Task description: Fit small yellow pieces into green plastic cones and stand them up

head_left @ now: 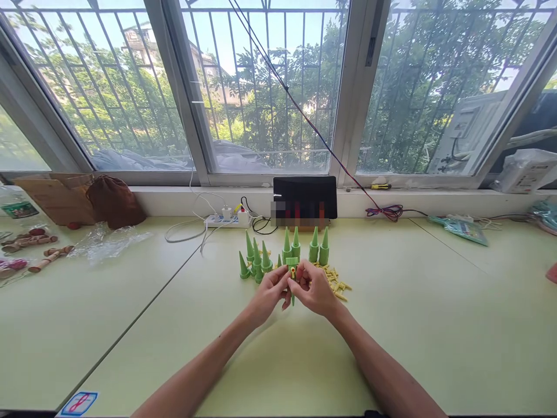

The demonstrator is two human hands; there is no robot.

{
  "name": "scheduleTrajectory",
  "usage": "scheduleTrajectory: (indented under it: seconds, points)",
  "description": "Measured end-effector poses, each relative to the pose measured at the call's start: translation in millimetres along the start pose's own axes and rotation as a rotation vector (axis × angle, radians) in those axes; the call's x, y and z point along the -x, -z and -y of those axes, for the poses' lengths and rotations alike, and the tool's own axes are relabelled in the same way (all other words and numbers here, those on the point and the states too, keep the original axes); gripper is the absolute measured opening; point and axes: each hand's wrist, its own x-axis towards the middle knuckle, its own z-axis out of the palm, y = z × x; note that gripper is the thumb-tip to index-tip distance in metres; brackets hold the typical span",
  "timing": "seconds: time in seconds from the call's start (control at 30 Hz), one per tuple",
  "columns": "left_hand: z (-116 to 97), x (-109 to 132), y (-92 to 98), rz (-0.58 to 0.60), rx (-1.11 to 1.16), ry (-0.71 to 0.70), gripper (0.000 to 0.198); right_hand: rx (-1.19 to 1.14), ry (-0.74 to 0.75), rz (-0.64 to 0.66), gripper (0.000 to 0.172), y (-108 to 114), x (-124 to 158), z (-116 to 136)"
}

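My left hand (266, 297) is closed on a green plastic cone-tipped piece (292, 262), held just above the table with its point downward. My right hand (314, 287) meets it from the other side, thumb and fingers pinched at a small yellow plastic piece (293, 271) with a reddish centre, set against the green one. Fingers partly cover both pieces. Behind my left hand stands a cluster of green cone-topped pieces (256, 261), points up. Taller green cone-topped pieces (324, 247) stand in pairs farther back. Loose yellow pieces (338, 284) lie heaped beside my right hand.
A dark-screened tablet (304, 197) leans at the window sill behind the green pieces. Left of it lies a power strip (226, 219) with cables. A brown bag (115, 202), clear plastic wrap (104, 241) and wooden toys (50, 258) occupy the left; a bagged item (461, 229) lies right.
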Motion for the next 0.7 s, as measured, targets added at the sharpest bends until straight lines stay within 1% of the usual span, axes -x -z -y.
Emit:
scheduleTrajectory:
  seconds: [0.37,0.53,0.7]
  points:
    - [-2.2,0.4,-0.2,-0.009,0.029,0.002,0.032,0.061,0.016,-0.007,0.025,-1.2,0.3,-2.9]
    - [0.7,-0.4,0.8,-0.017,0.024,-0.005,0.031,0.063,0.016,-0.001,0.024,-2.2,0.3,-3.2]
    - [3.9,-1.3,1.8,-0.028,0.006,-0.018,0.032,0.09,0.032,0.007,0.027,-2.6,0.6,-1.9]
